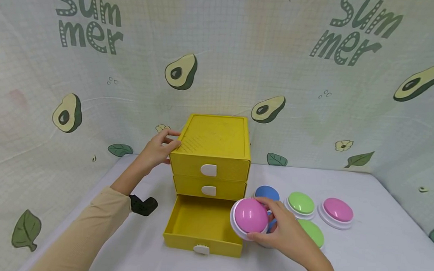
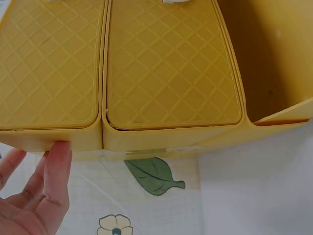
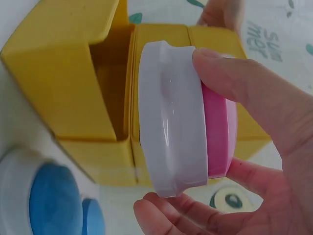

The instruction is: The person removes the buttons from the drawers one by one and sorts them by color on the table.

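My right hand (image 1: 285,231) grips a pink push button with a white base (image 1: 251,215) by its rim, just right of the pulled-out bottom drawer (image 1: 203,244). In the right wrist view the button (image 3: 173,117) is seen side-on between thumb and fingers. My left hand (image 1: 160,148) touches the upper left side of the yellow drawer cabinet (image 1: 217,135), its fingers fairly straight. The left wrist view shows the left fingertips (image 2: 58,152) against the cabinet's side. The two upper drawers are closed, and the bottom drawer holds nothing visible.
Right of the cabinet stand a blue button (image 1: 267,192), a green button (image 1: 301,203), another green button (image 1: 312,231) and a pink button (image 1: 337,210). A second blue one is partly hidden behind my right hand. A printed cloth (image 1: 223,36) hangs behind the white table (image 1: 381,253).
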`<state>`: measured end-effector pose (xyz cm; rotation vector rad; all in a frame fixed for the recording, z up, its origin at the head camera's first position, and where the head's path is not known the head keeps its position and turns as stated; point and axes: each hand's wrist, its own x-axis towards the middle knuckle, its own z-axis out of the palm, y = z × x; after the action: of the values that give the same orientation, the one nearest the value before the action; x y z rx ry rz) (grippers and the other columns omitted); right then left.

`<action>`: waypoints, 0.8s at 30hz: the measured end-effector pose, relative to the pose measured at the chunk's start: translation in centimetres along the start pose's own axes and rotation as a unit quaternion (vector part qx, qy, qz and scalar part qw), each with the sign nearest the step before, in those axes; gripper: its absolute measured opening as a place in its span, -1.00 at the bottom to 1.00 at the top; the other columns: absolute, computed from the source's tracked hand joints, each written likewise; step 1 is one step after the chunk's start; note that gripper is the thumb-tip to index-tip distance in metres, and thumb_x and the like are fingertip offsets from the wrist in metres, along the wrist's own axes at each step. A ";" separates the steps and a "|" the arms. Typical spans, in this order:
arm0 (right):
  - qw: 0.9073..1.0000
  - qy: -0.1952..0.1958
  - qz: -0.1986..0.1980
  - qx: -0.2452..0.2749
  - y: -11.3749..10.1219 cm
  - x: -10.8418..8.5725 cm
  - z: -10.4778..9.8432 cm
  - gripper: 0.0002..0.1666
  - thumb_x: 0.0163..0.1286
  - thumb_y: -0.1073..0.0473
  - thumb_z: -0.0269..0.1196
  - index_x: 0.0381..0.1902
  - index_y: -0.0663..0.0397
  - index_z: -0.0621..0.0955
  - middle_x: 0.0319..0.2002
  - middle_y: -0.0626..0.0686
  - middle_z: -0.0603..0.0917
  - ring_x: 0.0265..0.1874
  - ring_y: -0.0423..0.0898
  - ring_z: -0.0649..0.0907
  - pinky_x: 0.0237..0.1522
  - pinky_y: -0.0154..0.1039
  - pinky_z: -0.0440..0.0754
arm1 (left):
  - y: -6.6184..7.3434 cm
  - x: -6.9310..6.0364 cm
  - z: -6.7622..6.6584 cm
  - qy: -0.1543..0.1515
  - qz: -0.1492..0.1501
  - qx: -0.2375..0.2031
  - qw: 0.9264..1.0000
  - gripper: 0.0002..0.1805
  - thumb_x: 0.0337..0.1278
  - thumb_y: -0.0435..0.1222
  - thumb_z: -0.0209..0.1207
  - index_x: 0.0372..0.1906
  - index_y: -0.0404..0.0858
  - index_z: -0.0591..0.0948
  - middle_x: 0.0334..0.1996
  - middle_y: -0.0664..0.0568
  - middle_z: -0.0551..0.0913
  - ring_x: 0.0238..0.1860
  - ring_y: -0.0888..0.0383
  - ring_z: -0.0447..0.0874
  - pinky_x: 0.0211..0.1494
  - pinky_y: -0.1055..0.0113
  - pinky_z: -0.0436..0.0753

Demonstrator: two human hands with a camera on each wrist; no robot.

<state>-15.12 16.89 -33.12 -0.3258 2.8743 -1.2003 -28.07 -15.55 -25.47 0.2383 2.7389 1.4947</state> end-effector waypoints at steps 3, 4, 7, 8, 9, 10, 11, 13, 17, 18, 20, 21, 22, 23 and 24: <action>1.000 0.008 0.008 -0.006 1.0 -0.3 -1.0 -0.02 -0.14 -0.20 0.47 0.24 -0.07 0.37 -0.13 0.03 0.50 -0.25 -0.11 0.47 -0.41 -0.40 0.56 | 0.0 0.0 0.0 -0.001 -0.001 -0.001 1.000 -0.51 0.31 -0.09 -0.03 0.28 -0.11 0.26 0.15 -0.21 0.39 0.01 -0.14 0.52 -0.11 0.09 0.67; 1.000 0.010 0.011 -0.009 1.3 -0.3 -1.4 -0.02 -0.14 -0.21 0.46 0.24 -0.05 0.36 -0.12 0.03 0.50 -0.25 -0.10 0.47 -0.42 -0.40 0.56 | 0.0 0.0 0.0 -0.001 -0.003 -0.001 1.000 -0.51 0.31 -0.09 -0.03 0.28 -0.10 0.26 0.15 -0.20 0.39 0.01 -0.14 0.52 -0.11 0.09 0.67; 0.999 0.019 0.023 -0.024 2.3 -0.4 -2.3 -0.01 -0.12 -0.22 0.45 0.25 -0.02 0.35 -0.07 0.05 0.51 -0.23 -0.10 0.47 -0.42 -0.39 0.56 | 0.0 0.1 0.0 -0.002 -0.001 0.000 1.000 -0.51 0.31 -0.09 -0.03 0.29 -0.12 0.26 0.16 -0.22 0.38 0.02 -0.15 0.52 -0.10 0.09 0.67; 0.999 0.021 0.025 -0.026 2.6 -0.4 -2.7 -0.02 -0.11 -0.21 0.45 0.25 -0.01 0.35 -0.04 0.07 0.51 -0.21 -0.09 0.47 -0.41 -0.39 0.56 | 0.0 0.1 0.0 -0.002 -0.001 0.000 1.000 -0.51 0.31 -0.09 -0.03 0.29 -0.12 0.26 0.16 -0.22 0.38 0.02 -0.15 0.52 -0.10 0.09 0.67; 0.999 0.024 0.026 -0.028 3.0 -0.5 -3.0 -0.02 -0.10 -0.21 0.44 0.25 -0.01 0.34 -0.02 0.08 0.51 -0.20 -0.08 0.47 -0.40 -0.39 0.57 | 0.0 0.1 0.0 -0.003 -0.001 0.001 1.000 -0.50 0.31 -0.09 -0.03 0.29 -0.12 0.26 0.16 -0.22 0.38 0.02 -0.15 0.52 -0.10 0.09 0.67; 0.999 0.027 0.028 -0.031 3.3 -0.5 -3.2 -0.01 -0.09 -0.20 0.44 0.26 0.00 0.33 -0.01 0.09 0.51 -0.19 -0.07 0.48 -0.39 -0.38 0.57 | 0.1 0.1 0.0 -0.003 -0.002 0.001 1.000 -0.51 0.31 -0.09 -0.03 0.29 -0.12 0.26 0.16 -0.21 0.38 0.01 -0.15 0.52 -0.11 0.09 0.67; 0.999 0.031 0.029 -0.033 3.6 -0.5 -3.5 -0.01 -0.09 -0.20 0.44 0.26 0.01 0.33 0.01 0.10 0.50 -0.18 -0.07 0.48 -0.39 -0.38 0.57 | 0.1 0.1 0.0 -0.003 -0.002 0.002 1.000 -0.50 0.31 -0.09 -0.03 0.29 -0.11 0.26 0.16 -0.21 0.39 0.01 -0.15 0.52 -0.11 0.10 0.67; 0.998 0.038 0.029 -0.035 4.3 -0.6 -4.1 -0.01 -0.08 -0.19 0.44 0.27 0.02 0.32 0.02 0.13 0.50 -0.18 -0.05 0.49 -0.39 -0.36 0.57 | 0.1 0.0 0.0 -0.003 -0.001 0.002 1.000 -0.50 0.31 -0.08 -0.03 0.29 -0.11 0.25 0.17 -0.21 0.38 0.02 -0.15 0.52 -0.10 0.09 0.67; 0.997 0.056 0.023 -0.045 5.7 -1.0 -5.2 -0.01 -0.06 -0.15 0.44 0.28 0.05 0.30 -0.04 0.15 0.51 -0.19 -0.03 0.49 -0.43 -0.34 0.56 | 0.2 0.0 0.0 -0.004 0.000 0.002 1.000 -0.49 0.31 -0.08 -0.03 0.29 -0.11 0.25 0.16 -0.21 0.38 0.01 -0.14 0.52 -0.10 0.09 0.67; 0.997 0.058 0.025 -0.047 6.1 -1.1 -5.5 -0.01 -0.05 -0.14 0.44 0.28 0.07 0.29 -0.06 0.16 0.51 -0.20 -0.03 0.49 -0.44 -0.34 0.56 | 0.1 0.0 0.0 -0.004 0.002 0.002 1.000 -0.49 0.31 -0.08 -0.03 0.30 -0.12 0.25 0.16 -0.22 0.38 0.01 -0.14 0.51 -0.09 0.09 0.67; 0.996 0.064 0.028 -0.051 6.9 -1.2 -6.0 -0.02 -0.03 -0.11 0.43 0.28 0.11 0.28 -0.07 0.17 0.50 -0.20 -0.01 0.49 -0.47 -0.33 0.56 | 0.1 0.0 0.0 -0.003 -0.002 0.002 1.000 -0.50 0.31 -0.08 -0.03 0.29 -0.11 0.25 0.15 -0.21 0.38 0.01 -0.14 0.52 -0.10 0.09 0.67; 0.996 0.066 0.032 -0.052 7.4 -1.2 -6.2 -0.03 -0.01 -0.10 0.43 0.28 0.13 0.28 -0.07 0.18 0.49 -0.20 0.00 0.48 -0.48 -0.33 0.56 | 0.1 0.1 0.0 -0.002 -0.004 0.001 1.000 -0.51 0.31 -0.08 -0.03 0.28 -0.10 0.26 0.15 -0.20 0.39 0.01 -0.14 0.52 -0.10 0.09 0.67; 0.996 0.067 0.038 -0.055 7.8 -1.3 -6.5 -0.03 -0.01 -0.10 0.43 0.28 0.15 0.28 -0.06 0.20 0.49 -0.19 0.01 0.48 -0.47 -0.33 0.55 | 0.1 0.1 0.0 -0.003 -0.004 0.001 1.000 -0.51 0.32 -0.08 -0.04 0.29 -0.11 0.25 0.15 -0.21 0.38 0.01 -0.14 0.52 -0.10 0.09 0.67; 0.995 0.066 0.046 -0.057 8.2 -1.3 -6.7 -0.02 0.01 -0.10 0.42 0.29 0.18 0.26 -0.03 0.22 0.47 -0.18 0.03 0.48 -0.47 -0.32 0.55 | 0.1 0.0 0.0 -0.003 -0.005 0.001 1.000 -0.51 0.32 -0.08 -0.04 0.29 -0.10 0.25 0.15 -0.20 0.38 0.02 -0.14 0.52 -0.10 0.09 0.67; 0.995 0.067 0.053 -0.059 8.6 -1.3 -6.9 -0.01 0.01 -0.11 0.41 0.29 0.19 0.25 -0.02 0.24 0.46 -0.17 0.04 0.48 -0.46 -0.31 0.55 | 0.1 0.0 0.0 -0.003 -0.005 0.001 1.000 -0.51 0.32 -0.09 -0.04 0.29 -0.10 0.25 0.15 -0.20 0.38 0.02 -0.14 0.52 -0.11 0.09 0.67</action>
<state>-16.06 27.94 -34.40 -0.0940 3.0392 -1.0771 -28.07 -15.46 -25.38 0.2281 2.7330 1.4870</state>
